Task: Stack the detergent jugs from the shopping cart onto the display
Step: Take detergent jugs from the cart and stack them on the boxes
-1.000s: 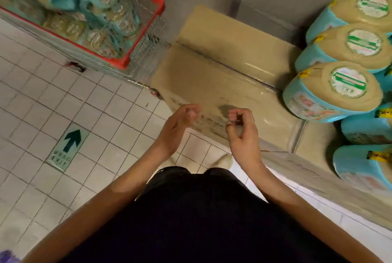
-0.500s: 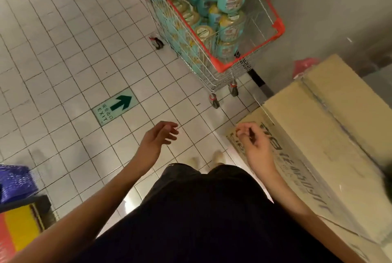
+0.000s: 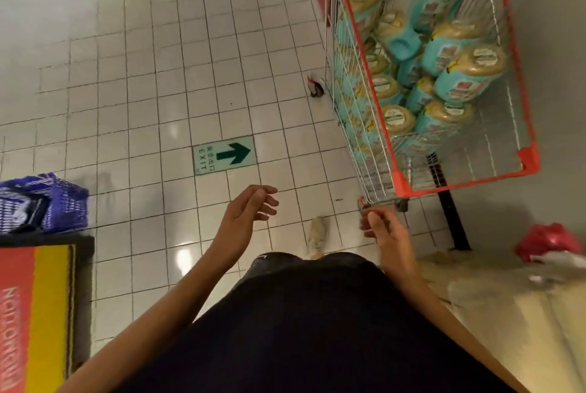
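Inside the red-rimmed shopping cart [image 3: 402, 184], teal detergent jugs [image 3: 456, 75] heaped at mixed angles. Just below the cart's near corner, right hand [image 3: 382, 232] empty, fingers loosely curled. Farther left of the cart, over white floor tiles [image 3: 152, 75], left hand [image 3: 249, 213] equally slack, gripping nothing.

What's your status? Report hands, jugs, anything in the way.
Left hand and right hand both open, holding nothing. Detergent jugs piled in the shopping cart, none picked up. Cart's near corner just ahead of right hand; nothing visible between.
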Tool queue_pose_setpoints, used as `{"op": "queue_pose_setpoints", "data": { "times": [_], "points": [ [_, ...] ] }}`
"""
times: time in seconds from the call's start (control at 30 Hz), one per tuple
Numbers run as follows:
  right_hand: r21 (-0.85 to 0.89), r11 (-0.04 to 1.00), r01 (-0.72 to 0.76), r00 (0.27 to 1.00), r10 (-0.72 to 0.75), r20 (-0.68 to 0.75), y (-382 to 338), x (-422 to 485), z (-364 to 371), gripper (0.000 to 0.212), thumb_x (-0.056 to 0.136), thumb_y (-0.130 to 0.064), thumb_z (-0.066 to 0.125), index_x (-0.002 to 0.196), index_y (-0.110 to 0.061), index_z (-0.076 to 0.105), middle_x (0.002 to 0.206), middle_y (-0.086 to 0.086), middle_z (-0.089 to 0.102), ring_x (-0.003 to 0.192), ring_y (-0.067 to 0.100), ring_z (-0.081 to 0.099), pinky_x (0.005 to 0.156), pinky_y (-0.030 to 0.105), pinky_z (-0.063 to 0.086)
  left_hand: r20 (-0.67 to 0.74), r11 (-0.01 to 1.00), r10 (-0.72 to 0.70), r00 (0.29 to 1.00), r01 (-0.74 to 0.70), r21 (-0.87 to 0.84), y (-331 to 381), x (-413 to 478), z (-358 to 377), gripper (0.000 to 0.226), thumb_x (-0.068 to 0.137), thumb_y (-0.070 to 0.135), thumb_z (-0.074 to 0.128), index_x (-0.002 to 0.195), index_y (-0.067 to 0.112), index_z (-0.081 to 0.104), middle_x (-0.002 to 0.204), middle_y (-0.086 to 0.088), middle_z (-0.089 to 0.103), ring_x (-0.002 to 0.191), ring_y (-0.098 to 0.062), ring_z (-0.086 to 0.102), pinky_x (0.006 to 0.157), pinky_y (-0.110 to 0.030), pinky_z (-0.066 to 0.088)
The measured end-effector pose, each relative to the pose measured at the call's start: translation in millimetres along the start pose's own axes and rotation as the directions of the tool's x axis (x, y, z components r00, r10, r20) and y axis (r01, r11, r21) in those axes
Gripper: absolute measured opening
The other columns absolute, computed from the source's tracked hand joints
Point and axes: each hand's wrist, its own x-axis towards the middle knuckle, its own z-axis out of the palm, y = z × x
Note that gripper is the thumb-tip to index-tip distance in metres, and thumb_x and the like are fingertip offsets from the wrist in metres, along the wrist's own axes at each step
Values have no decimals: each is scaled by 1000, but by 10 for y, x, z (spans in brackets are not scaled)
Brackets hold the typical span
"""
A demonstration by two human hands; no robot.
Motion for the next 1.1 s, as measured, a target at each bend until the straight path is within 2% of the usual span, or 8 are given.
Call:
{"op": "queue_pose_setpoints", "data": {
  "times": [0.13, 0.3, 0.5, 0.7, 0.8, 0.93, 1.03, 1.1],
  "points": [
    [-25, 999, 41, 993, -38, 110, -374, 719, 86, 20, 111, -16, 50, 106, -16, 70, 96, -2, 74, 93, 13, 71, 84, 30, 57, -63, 999, -35, 997, 36, 7, 122, 365, -3, 44, 104, 49, 40, 119, 19, 68, 107, -5, 74, 99, -25, 72, 91, -48, 58],
    [-23, 995, 101, 977, -94, 190, -891, 1534, 213, 22, 112, -20, 49, 108, -12, 69, 94, -1, 73, 89, 8, 70, 76, 19, 55, -120, 998, -61, 991, 60, -16, 290, 788, -111, 52, 99, 60, 42, 120, 20, 69, 107, -4, 74, 98, -24, 72, 87, -39, 60],
    [23, 996, 91, 982, -93, 165, -1289, 2327, 453, 21, 112, -17, 50, 107, -9, 69, 95, 6, 72, 91, 18, 70, 86, 39, 57, -107, 996, -93, 990, 92, -18, 421, 1506, -275, 52, 98, 63, 41, 119, 24, 68, 107, 1, 74, 99, -22, 73, 87, -37, 60],
    [28, 999, 47, 994, -49, 98, -1502, 2994, 745, 21, 112, -16, 50, 105, -12, 69, 94, 4, 72, 89, 18, 70, 85, 42, 56, 21, 997, -70, 997, 70, 29, 785, 2593, -497, 39, 100, 61, 43, 113, 37, 72, 106, 1, 75, 98, -22, 74, 87, -41, 60],
    [37, 999, 7, 999, -8, 46, -1604, 3260, 847, 21, 112, -16, 50, 103, -16, 70, 92, 3, 72, 85, 17, 69, 80, 39, 55, 102, 997, -61, 993, 55, 56, 1028, 3162, -581, 44, 99, 60, 43, 115, 30, 71, 105, 1, 75, 96, -22, 74, 87, -43, 59],
    [54, 999, 5, 999, -3, -46, -1741, 3545, 841, 21, 110, -23, 51, 102, -20, 70, 91, 2, 73, 84, 16, 69, 75, 32, 56, 227, 995, -36, 973, 13, 102, 1370, 3857, -551, 44, 102, 54, 42, 119, 24, 70, 104, -1, 75, 97, -22, 73, 86, -38, 58],
    [71, 997, -30, 992, 38, -118, -1781, 3752, 758, 21, 111, -19, 51, 105, -17, 71, 92, 3, 73, 85, 19, 70, 76, 36, 57, 315, 991, 0, 949, -43, 129, 1611, 4297, -450, 47, 105, 53, 39, 123, 20, 68, 107, 1, 74, 99, -18, 72, 86, -32, 58],
    [63, 997, -51, 989, 60, -138, -1797, 3906, 677, 19, 110, -19, 52, 106, -19, 72, 93, 1, 74, 86, 16, 70, 77, 30, 57, 357, 990, 22, 934, -70, 120, 1747, 4570, -337, 49, 104, 56, 38, 123, 22, 68, 108, 2, 74, 99, -18, 72, 86, -33, 58]
  ]
}}
